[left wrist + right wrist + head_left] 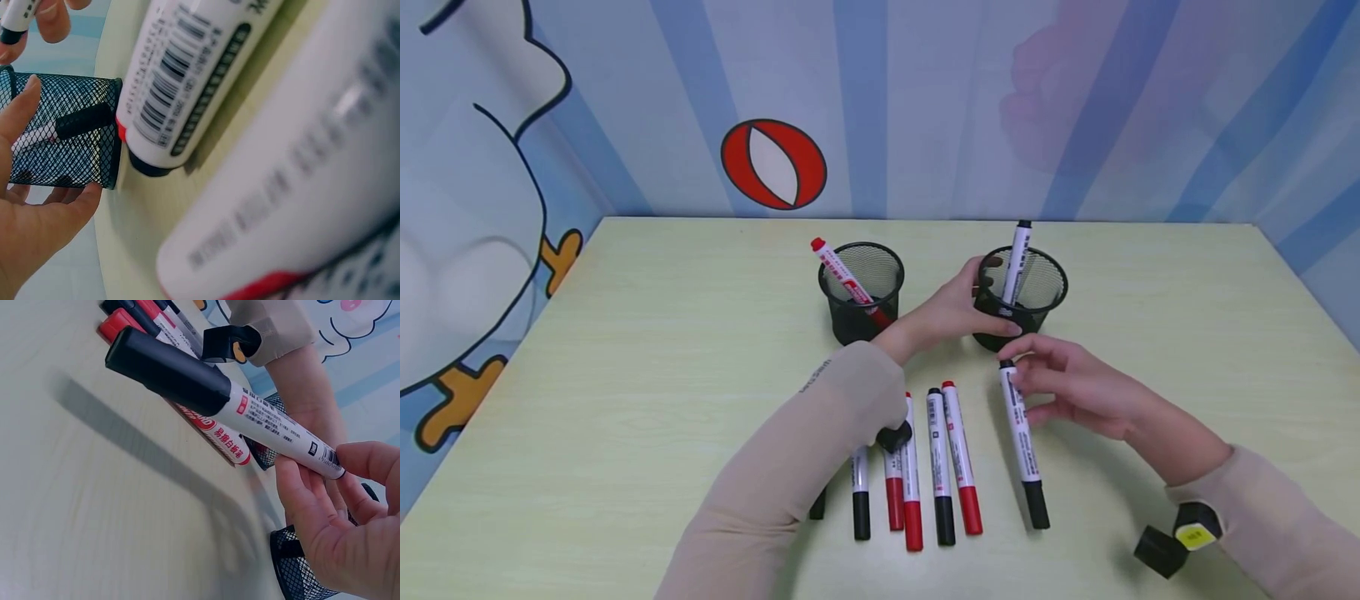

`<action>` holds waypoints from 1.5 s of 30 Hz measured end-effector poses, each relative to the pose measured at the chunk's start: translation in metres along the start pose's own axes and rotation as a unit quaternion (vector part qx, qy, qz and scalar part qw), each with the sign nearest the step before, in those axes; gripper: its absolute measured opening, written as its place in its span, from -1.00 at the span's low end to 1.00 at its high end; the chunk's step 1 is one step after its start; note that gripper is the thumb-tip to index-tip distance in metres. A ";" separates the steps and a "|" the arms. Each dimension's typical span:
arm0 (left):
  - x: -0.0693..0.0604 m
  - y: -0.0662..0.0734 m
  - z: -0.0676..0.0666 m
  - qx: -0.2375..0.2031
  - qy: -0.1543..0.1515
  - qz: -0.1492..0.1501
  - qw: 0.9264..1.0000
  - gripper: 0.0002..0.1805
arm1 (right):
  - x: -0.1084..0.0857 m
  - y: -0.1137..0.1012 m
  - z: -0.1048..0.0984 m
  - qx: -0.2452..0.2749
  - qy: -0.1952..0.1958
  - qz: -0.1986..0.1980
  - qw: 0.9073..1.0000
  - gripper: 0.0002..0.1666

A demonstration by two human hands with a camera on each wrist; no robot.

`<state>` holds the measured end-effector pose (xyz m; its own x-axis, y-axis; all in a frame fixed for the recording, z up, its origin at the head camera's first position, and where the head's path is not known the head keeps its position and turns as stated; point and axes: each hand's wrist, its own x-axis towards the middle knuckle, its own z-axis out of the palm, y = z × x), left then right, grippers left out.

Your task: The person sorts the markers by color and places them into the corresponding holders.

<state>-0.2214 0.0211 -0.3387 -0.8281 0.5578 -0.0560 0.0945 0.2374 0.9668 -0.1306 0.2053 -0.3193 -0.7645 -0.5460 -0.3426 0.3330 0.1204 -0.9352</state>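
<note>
My left hand (955,304) grips the right-hand black mesh pen cup (1047,282) around its side. Inside that cup stands a black-capped whiteboard marker (1017,262), cap end down. Just in front of the cup, my right hand (1078,385) pinches another black marker (1021,433) by its rear end. Its capped end points toward the table's near side, and the right wrist view shows the black cap (169,372) raised over its shadow. To the left, a second mesh cup (850,321) contains a red marker (842,271) that leans left.
Several red and black markers lie in a row on the table (700,333), among them a black one (940,467) and a red one (962,458). My left forearm (805,442) passes over the row and partly hides it. A patterned curtain (925,108) stands behind the table.
</note>
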 end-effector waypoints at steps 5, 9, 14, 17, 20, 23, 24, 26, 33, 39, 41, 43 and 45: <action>-0.001 0.000 -0.001 -0.005 -0.003 0.003 1.000 0.00 | -0.002 -0.003 -0.002 0.011 -0.001 -0.022 1.000 -0.70; -0.002 0.001 -0.001 -0.015 -0.006 0.006 1.000 -0.01 | -0.003 -0.004 -0.003 0.027 -0.006 -0.044 0.999 -0.70; -0.001 0.000 -0.001 -0.017 -0.005 0.005 1.000 -0.03 | -0.006 -0.007 -0.005 0.032 0.004 -0.055 0.998 -0.69; 0.000 0.000 0.000 -0.014 -0.001 0.002 1.000 -0.03 | -0.007 -0.010 -0.006 0.031 0.010 -0.060 0.998 -0.69; 0.001 0.000 0.000 -0.012 0.001 -0.002 1.000 -0.03 | -0.007 -0.013 -0.007 0.037 0.010 -0.066 0.997 -0.69; 0.000 0.000 0.000 -0.012 0.001 -0.005 1.000 -0.02 | -0.008 -0.016 -0.008 0.045 0.010 -0.073 0.996 -0.69; 0.000 0.000 0.000 -0.012 0.001 -0.006 1.000 -0.01 | -0.008 -0.017 -0.008 0.047 0.010 -0.075 0.996 -0.70; 0.000 0.000 0.000 -0.012 0.001 -0.006 1.000 -0.01 | -0.008 -0.018 -0.009 0.052 0.011 -0.078 0.996 -0.70; -0.001 0.000 0.001 -0.015 -0.001 -0.005 1.000 -0.01 | -0.009 -0.025 -0.012 0.070 0.022 -0.089 0.993 -0.70; -0.002 0.002 0.001 -0.009 -0.002 -0.009 1.000 0.00 | -0.009 -0.032 -0.017 0.092 0.013 -0.110 0.990 -0.67; -0.002 0.003 0.001 -0.004 -0.003 -0.012 1.000 0.00 | -0.009 -0.034 -0.019 0.098 0.008 -0.118 0.988 -0.66; -0.002 0.003 0.000 0.002 -0.003 -0.012 1.000 0.00 | -0.009 -0.036 -0.020 0.106 0.005 -0.125 0.987 -0.66; -0.001 0.002 0.000 0.004 -0.002 -0.012 1.000 0.01 | -0.008 -0.038 -0.022 0.116 0.007 -0.129 0.985 -0.66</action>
<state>-0.2205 0.0217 -0.3363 -0.8277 0.5552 -0.0812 0.0780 0.2571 0.9632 -0.1490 0.2234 -0.2831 -0.8471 -0.5222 -0.0987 0.2421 -0.2138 -0.9464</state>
